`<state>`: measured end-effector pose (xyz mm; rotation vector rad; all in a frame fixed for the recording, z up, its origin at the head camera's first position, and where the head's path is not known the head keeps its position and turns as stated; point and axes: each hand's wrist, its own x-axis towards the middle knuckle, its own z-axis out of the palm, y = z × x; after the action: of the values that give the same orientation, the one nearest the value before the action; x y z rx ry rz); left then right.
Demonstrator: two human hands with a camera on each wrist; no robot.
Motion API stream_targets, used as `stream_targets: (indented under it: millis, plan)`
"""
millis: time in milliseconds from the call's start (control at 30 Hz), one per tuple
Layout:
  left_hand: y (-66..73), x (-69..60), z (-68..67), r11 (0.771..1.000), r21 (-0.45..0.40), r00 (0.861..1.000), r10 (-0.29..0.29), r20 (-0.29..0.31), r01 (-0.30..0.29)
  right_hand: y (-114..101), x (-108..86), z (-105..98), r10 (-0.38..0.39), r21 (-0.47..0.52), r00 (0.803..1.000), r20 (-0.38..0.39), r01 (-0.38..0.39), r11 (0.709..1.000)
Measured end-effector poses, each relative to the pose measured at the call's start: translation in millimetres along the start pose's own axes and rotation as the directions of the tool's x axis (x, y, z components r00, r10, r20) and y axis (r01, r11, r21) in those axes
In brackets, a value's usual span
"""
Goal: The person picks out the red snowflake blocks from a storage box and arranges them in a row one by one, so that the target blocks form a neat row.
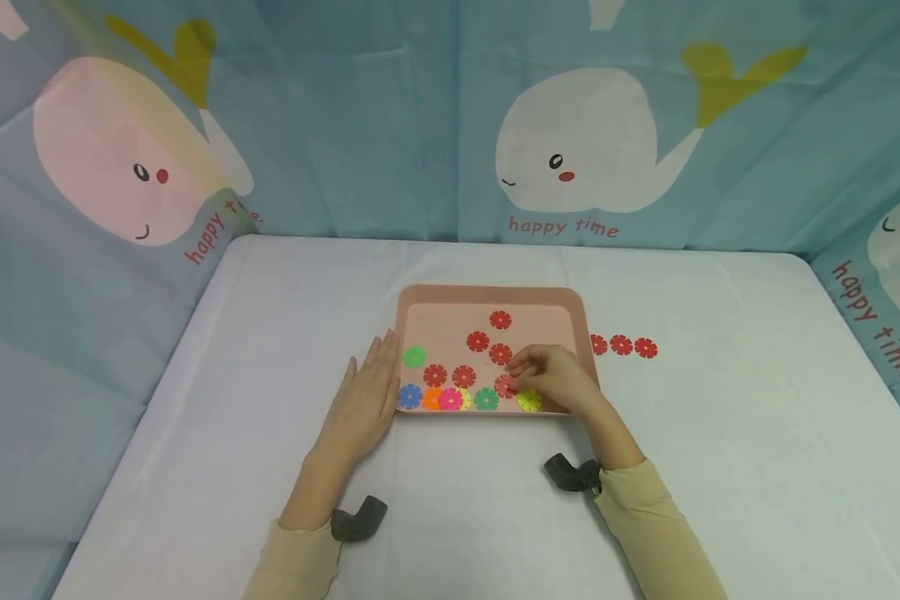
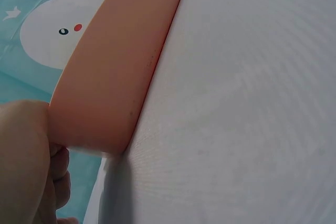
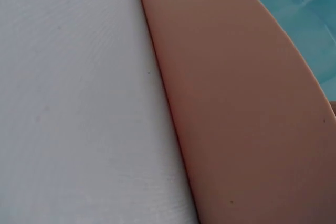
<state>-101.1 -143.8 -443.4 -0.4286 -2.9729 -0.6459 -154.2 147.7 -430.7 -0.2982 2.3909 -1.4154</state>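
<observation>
A pink tray (image 1: 487, 295) lies on the table, with notched plastic building discs in it. My left hand (image 1: 360, 407) rests straight-fingered against the tray's left side; in the left wrist view, part of the hand (image 2: 23, 161) meets the tray wall (image 2: 110, 72). Over the tray's right part, my right hand (image 1: 557, 377) has bent fingers and pinches a red disc (image 1: 503, 386) at its edge. Near it lie a yellow disc (image 1: 529, 402) and another red disc (image 1: 500, 354). The right wrist view shows only the tray's outer wall (image 3: 236, 98), the fingers being hidden.
Outside the tray's right side, several red discs (image 1: 621, 345) lie in a row. Blue (image 1: 410, 397), pink (image 1: 451, 400) and dark green (image 1: 486, 399) discs line the tray's front; a light green disc (image 1: 414, 357) is at left. A whale-print curtain (image 1: 375, 125) hangs behind the white table (image 1: 720, 400).
</observation>
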Motion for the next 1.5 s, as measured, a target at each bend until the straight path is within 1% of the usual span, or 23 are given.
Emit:
stream_targets:
  millis: [67, 167, 567, 767, 900, 1067, 1267, 1400, 1500]
  plan:
    - [0.0, 0.2, -0.2, 1.0, 0.0, 1.0, -0.003, -0.001, 0.003, -1.4, 0.7, -0.1, 0.011, -0.044, 1.0, -0.005, -0.011, 0.999]
    - [0.2, 0.1, -0.6, 1.0, -0.002, 1.0, -0.007, -0.001, 0.007, -2.9, 1.3, 0.1, 0.014, -0.083, 1.0, -0.007, -0.015, 0.996]
    - [-0.6, 0.4, 0.9, 1.0, -0.002, 1.0, 0.0, 0.004, 0.0, -5.8, -0.9, 4.8, 0.019, -0.184, 1.0, -0.008, -0.021, 0.983]
    - [-0.1, 0.0, 0.7, 1.0, -0.01, 1.0, -0.003, 0.003, 0.003, -6.0, -1.8, 4.6, 0.019, -0.189, 1.0, 0.001, -0.019, 0.982]
    - [-0.2, -0.1, 1.0, 1.0, -0.005, 1.0, -0.002, -0.001, 0.002, -4.7, -1.7, 4.5, 0.021, -0.188, 1.0, -0.007, -0.022, 0.982]
    - [-0.6, 0.2, 1.2, 1.0, 0.0, 1.0, -0.004, -0.005, 0.004, -5.7, -1.2, 5.6, 0.01, -0.219, 1.0, -0.004, -0.011, 0.976]
    - [-0.2, 0.2, 1.0, 1.0, -0.01, 1.0, -0.012, -0.013, 0.012, -7.2, -2.5, 6.0, 0.021, -0.228, 1.0, 0.013, -0.018, 0.973]
    - [-0.1, -0.3, 1.3, 1.0, -0.007, 1.0, -0.014, -0.011, 0.014, -5.8, -3.3, 5.8, 0.012, -0.226, 0.999, 0.035, -0.004, 0.974]
    - [0.1, -0.2, 1.0, 1.0, -0.006, 1.0, -0.013, -0.016, 0.012, -3.5, -3.3, 5.1, -0.012, -0.212, 0.999, 0.05, 0.022, 0.977]
